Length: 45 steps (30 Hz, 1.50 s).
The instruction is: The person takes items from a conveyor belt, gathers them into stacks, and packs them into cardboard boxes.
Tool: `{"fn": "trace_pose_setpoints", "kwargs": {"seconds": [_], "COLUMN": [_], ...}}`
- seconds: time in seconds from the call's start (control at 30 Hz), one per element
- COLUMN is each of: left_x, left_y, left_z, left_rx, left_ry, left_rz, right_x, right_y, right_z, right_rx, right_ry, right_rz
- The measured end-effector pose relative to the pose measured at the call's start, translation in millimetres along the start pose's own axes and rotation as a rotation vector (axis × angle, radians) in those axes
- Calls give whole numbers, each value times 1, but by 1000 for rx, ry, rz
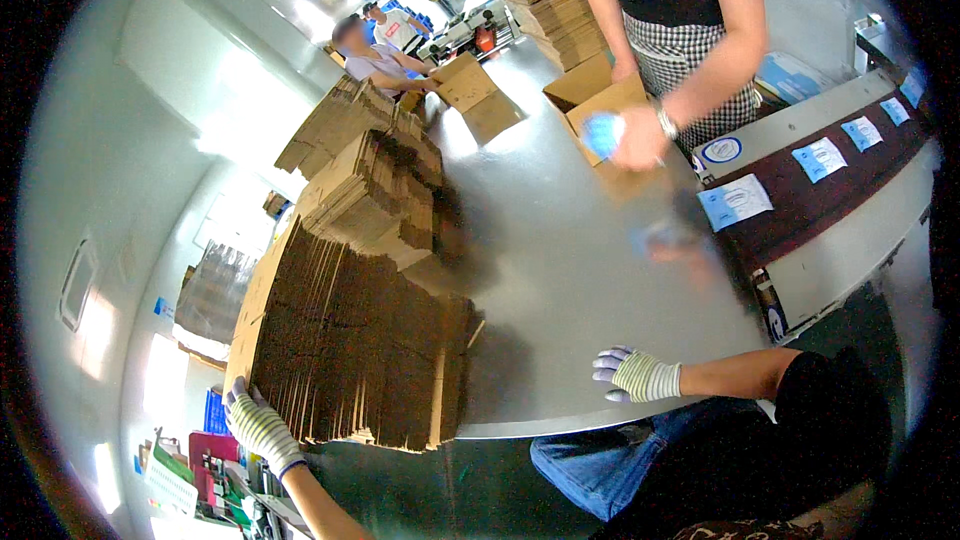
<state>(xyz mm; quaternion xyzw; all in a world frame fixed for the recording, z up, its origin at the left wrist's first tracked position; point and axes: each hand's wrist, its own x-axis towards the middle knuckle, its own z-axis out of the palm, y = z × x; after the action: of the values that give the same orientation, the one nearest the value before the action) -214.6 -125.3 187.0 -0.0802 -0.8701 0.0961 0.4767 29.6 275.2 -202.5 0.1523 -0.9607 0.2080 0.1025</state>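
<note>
My left hand [260, 427], in a striped knit glove with pale fingertips, lies with outstretched fingers against the near left side of a stack of flattened cardboard boxes [340, 335]. The stack rests at the near left of a shiny metal table [560, 300]. Above the table's near edge is my right hand [638, 376], gloved alike, its fingers spread and pointing left with nothing in them. More flattened cardboard boxes [365, 190] continue behind the near stack.
Across the table a co-worker's hand [640, 140] holds a blue-and-white packet [602, 133] beside an open cardboard box [590, 100]. Several such packets lie on a dark conveyor belt [790, 225] at right. Another person handles a box [480, 95] farther back; tall cardboard piles [550, 5] stand behind.
</note>
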Motion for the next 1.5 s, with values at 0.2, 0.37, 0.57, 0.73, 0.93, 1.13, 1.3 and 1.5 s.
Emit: {"fn": "trace_pose_setpoints", "kwargs": {"seconds": [0.2, 0.37, 0.57, 0.73, 0.93, 1.13, 1.3, 1.5], "left_x": [-24, -105, -161, -185, -198, -199, -192, -180], "left_y": [89, 181, 197, 214, 193, 185, 193, 210], "left_z": [-64, -110, -140, -110, -64, -39, -28, -29], "left_rx": [-59, -463, -1406, -1635, -1961, -1971, -1921, -1869], "left_ry": [175, 271, -118, -259, -387, -590, -621, -637], "left_rz": [322, 726, 144, -333, -408, -265, -225, -351], "right_x": [0, 10, 49, 43, 47, 62, 70, 74], "right_y": [-3, 6, 51, 79, 34, 37, 51, 66], "right_z": [2, -54, -162, -203, -230, -202, -191, -192], "right_rx": [-7, 454, 719, 882, 868, 939, 845, 776], "right_ry": [-14, 146, 825, 804, 838, 818, 849, 736], "right_rz": [-3, 260, 446, 311, 224, 385, 397, 298]}}
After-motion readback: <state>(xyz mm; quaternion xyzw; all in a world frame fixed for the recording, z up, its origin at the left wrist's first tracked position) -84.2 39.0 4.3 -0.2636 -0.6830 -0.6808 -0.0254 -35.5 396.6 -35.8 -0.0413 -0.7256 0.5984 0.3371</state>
